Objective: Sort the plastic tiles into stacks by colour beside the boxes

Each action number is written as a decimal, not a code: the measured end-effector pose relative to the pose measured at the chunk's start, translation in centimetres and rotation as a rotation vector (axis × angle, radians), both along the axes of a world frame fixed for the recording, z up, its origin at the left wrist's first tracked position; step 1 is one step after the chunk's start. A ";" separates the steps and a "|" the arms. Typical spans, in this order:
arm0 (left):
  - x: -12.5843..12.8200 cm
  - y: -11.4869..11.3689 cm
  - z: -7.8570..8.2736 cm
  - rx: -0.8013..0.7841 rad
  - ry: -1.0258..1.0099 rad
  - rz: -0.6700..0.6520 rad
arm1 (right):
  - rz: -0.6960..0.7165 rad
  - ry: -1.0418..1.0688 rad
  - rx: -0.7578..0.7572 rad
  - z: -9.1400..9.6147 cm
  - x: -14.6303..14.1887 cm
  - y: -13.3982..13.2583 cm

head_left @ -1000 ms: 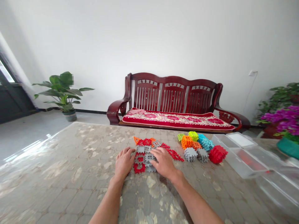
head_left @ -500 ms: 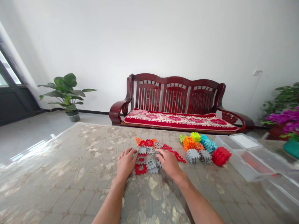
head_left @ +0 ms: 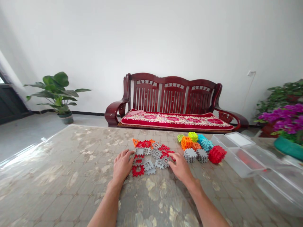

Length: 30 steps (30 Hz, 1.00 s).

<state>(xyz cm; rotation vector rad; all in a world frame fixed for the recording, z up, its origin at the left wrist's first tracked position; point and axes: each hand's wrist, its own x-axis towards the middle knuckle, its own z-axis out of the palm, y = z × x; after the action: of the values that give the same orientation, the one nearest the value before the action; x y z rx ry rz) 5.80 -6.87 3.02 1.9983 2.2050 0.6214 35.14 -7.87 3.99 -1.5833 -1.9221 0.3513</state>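
Observation:
Interlocking plastic building tiles lie loosely in front of me, with several grey tiles (head_left: 148, 164) in the middle. A red tile with a round opening (head_left: 138, 171) sits at the near left, and an orange triangular tile (head_left: 135, 142) at the far left. More red tiles (head_left: 164, 147) are at the right, some partly covered by my right hand (head_left: 180, 167). That hand rests with its fingers stretched toward the right-hand red and grey tiles, gripping none. Beside the left edge of the group, my left hand (head_left: 123, 164) lies on the cloth, fingers extended.
To the right stand stacked tiles: orange (head_left: 187, 143), blue (head_left: 205, 143), yellow-green (head_left: 193, 136), grey (head_left: 190, 155) and red (head_left: 217, 154). Clear plastic boxes (head_left: 243, 162) are beyond them. A patterned cloth (head_left: 78, 176) covers the table; a wooden bench (head_left: 172, 94) is behind.
My right hand has moved right, off the grey tiles, which are now spread out and uncovered. My left hand stays beside the group. The view has turned slightly right.

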 end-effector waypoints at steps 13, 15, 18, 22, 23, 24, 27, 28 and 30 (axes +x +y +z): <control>-0.1 0.1 -0.2 -0.001 0.011 0.004 | -0.067 -0.101 -0.036 0.3 -1.3 -1.2; -0.1 0.1 -0.3 0.006 0.014 0.004 | -0.133 -0.013 -0.074 0.1 -0.6 -0.8; -0.1 0.1 -0.4 0.007 0.018 -0.002 | -0.152 0.035 -0.093 -0.3 0.1 -0.3; -0.1 0.1 -0.2 -0.003 0.022 -0.005 | -0.148 -0.011 -0.075 -0.4 0.1 -0.5; -0.1 0.1 -0.2 -0.006 0.022 -0.004 | -0.138 -0.024 -0.077 -0.4 0.0 -0.6; -0.1 0.1 -0.2 -0.007 0.023 -0.003 | -0.120 -0.040 -0.083 -0.3 -0.1 -0.8; -0.1 0.1 -0.1 -0.003 0.027 -0.001 | -0.056 -0.093 -0.093 -0.2 -0.1 -1.2; -0.1 0.1 -0.1 -0.001 0.026 -0.001 | -0.040 -0.108 -0.092 -0.1 -0.1 -1.3; -0.1 0.1 -0.1 0.000 0.021 -0.001 | -0.023 -0.125 -0.084 -0.1 -0.2 -1.5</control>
<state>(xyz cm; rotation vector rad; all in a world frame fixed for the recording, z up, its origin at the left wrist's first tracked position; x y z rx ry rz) 5.71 -6.82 2.89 2.0155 2.2158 0.6031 34.93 -9.32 3.92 -1.7169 -2.0044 0.3349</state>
